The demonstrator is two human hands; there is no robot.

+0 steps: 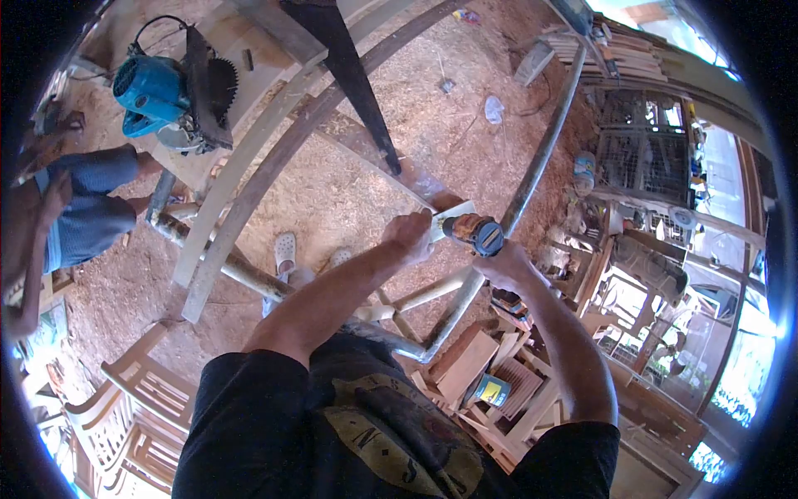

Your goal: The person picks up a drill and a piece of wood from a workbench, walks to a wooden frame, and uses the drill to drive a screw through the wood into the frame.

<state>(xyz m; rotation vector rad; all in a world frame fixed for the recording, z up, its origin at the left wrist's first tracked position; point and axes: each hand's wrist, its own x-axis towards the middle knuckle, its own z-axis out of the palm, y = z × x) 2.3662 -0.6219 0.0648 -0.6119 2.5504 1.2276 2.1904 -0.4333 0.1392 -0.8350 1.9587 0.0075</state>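
Observation:
My right hand [505, 268] is wrapped around the handle of an orange and black cordless drill [475, 234]. The drill's front end points left, up against a small pale wood piece [454, 214]. My left hand [407, 236] is closed on that piece, steadying it at the end of a long plank [366, 154]. Whether a bit has entered the wood is hidden. Beyond my left hand, a handsaw [353, 79] lies across the boards with its narrow tip toward me.
A blue circular saw [158, 91] rests on boards at upper left, its toothed blade exposed. A seated person [87, 195] is at the left. Metal pipes [544, 145] frame the work area. Wooden chair frames [150, 382] stand lower left; wood offcuts [470, 366] and a can [492, 389] lie lower right.

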